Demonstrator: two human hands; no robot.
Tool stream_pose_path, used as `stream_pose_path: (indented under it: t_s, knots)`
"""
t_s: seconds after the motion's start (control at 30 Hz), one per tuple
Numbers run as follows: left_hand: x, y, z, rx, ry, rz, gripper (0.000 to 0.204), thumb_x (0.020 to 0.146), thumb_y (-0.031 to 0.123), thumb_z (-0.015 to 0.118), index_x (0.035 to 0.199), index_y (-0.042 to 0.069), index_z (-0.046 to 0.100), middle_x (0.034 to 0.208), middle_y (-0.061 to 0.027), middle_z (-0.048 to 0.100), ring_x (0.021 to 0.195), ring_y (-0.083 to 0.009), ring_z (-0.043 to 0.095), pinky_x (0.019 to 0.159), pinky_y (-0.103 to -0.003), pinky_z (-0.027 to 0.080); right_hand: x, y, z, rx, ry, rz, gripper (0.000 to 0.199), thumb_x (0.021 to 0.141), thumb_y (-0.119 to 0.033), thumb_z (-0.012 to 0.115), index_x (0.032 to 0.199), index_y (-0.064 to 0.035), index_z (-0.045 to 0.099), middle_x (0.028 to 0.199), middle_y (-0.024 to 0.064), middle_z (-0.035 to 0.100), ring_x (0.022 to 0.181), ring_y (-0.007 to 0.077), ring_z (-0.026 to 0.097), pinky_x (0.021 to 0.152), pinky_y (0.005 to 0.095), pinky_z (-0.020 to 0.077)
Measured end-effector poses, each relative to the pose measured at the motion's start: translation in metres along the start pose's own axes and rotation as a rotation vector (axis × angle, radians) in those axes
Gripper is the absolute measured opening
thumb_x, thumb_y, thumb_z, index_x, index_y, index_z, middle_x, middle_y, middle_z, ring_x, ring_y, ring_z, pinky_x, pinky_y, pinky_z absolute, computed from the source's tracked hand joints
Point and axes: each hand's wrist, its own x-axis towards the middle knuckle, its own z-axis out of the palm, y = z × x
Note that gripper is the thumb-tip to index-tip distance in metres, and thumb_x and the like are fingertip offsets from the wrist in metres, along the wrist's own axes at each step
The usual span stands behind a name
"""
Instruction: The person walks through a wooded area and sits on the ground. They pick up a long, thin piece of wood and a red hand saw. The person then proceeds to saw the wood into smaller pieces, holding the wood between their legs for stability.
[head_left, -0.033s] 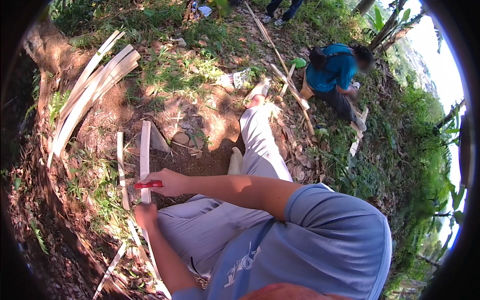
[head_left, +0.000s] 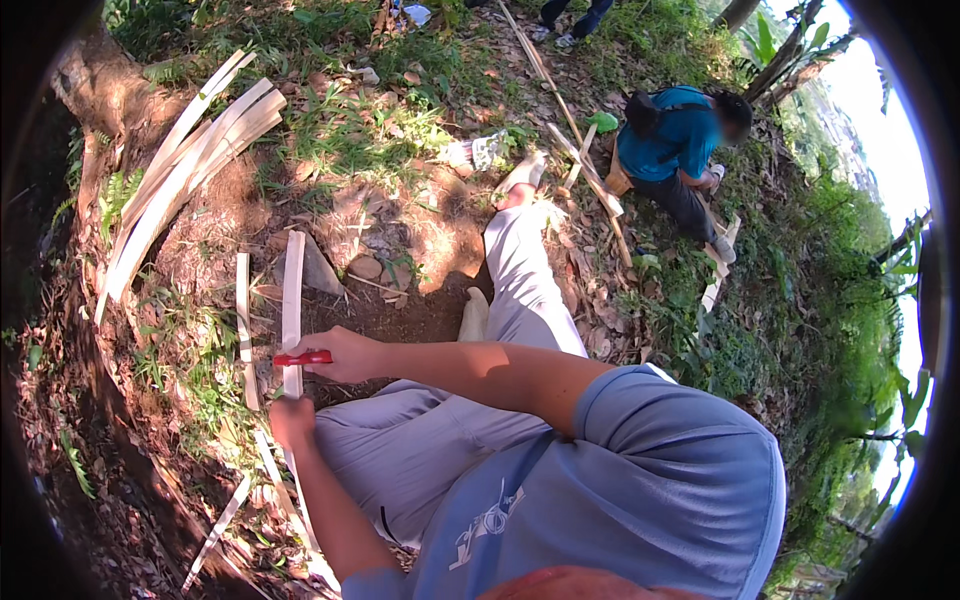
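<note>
My right hand (head_left: 348, 356) is closed around a small red hand tool (head_left: 303, 357), which lies crosswise over a long, flat, pale wooden strip (head_left: 292, 290). Its working edge is too small to make out. Just nearer to me, my left hand (head_left: 292, 422) grips the same strip. The strip's far end points away from me, and its near part runs past my left forearm. Beside it on the left lies another narrow strip (head_left: 244, 325).
A stack of pale strips (head_left: 190, 180) leans at the tree base (head_left: 110, 100) on the left. My legs stretch over leafy soil. At the right a person in a teal shirt (head_left: 668, 140) bends down near long poles (head_left: 590, 175). A stone (head_left: 318, 268) lies beyond my hands.
The whole view has shifted slightly, so the scene sits a little higher and farther right. Both hands keep their holds on the tool and the strip.
</note>
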Motion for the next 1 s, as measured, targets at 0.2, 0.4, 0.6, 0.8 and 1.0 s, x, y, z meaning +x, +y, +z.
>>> stream_pose_path:
  t_s: [0.2,0.4,0.6,0.8,1.0]
  knots:
    - [-0.006,0.008,-0.022,-0.071,-0.074,-0.097,0.041,0.08,0.03,0.071,0.111,0.004,0.081,0.114,-0.0214,0.078,0.109,-0.04,0.075,0.096,-0.049,0.059,-0.083,-0.036,-0.081,-0.029,-0.008,0.295,0.036,0.1,-0.005,0.072,0.136,-0.0045,0.068,0.122,0.0114,0.077,0.106,0.0127,0.07,0.093,0.0307,0.0558]
    - [-0.009,0.002,-0.025,-0.137,-0.124,-0.13,0.035,0.081,0.024,0.068,0.108,0.006,0.081,0.115,-0.0192,0.078,0.108,-0.0374,0.076,0.096,-0.047,0.059,-0.165,-0.101,-0.16,-0.098,0.032,0.445,0.028,0.1,-0.002,0.071,0.128,0.001,0.069,0.129,0.0133,0.074,0.116,0.0149,0.067,0.103,0.0318,0.052]
    - [0.003,-0.01,-0.006,-0.13,-0.085,-0.103,0.036,0.083,0.027,0.066,0.108,0.005,0.08,0.114,-0.02,0.078,0.108,-0.0381,0.075,0.095,-0.047,0.06,-0.095,-0.139,-0.141,-0.264,0.085,0.375,0.032,0.099,-0.007,0.07,0.13,0.0003,0.072,0.107,0.0093,0.077,0.095,0.0119,0.068,0.088,0.0275,0.0532]
    - [-0.001,-0.003,-0.016,-0.099,-0.102,-0.082,0.034,0.083,0.022,0.066,0.109,0.006,0.08,0.114,-0.018,0.079,0.108,-0.0366,0.076,0.096,-0.046,0.06,-0.068,-0.147,-0.161,-0.22,0.024,0.376,0.034,0.1,-0.008,0.07,0.133,-0.001,0.071,0.109,0.01,0.077,0.099,0.0147,0.07,0.092,0.029,0.0532]
    - [-0.005,0.003,-0.017,-0.091,-0.13,-0.083,0.032,0.085,0.018,0.065,0.11,0.005,0.08,0.116,-0.0187,0.078,0.11,-0.0367,0.076,0.097,-0.046,0.06,-0.086,-0.148,-0.143,-0.237,0.101,0.369,0.035,0.1,-0.012,0.072,0.133,-0.0008,0.071,0.106,0.0094,0.077,0.095,0.0138,0.068,0.088,0.0296,0.0534]
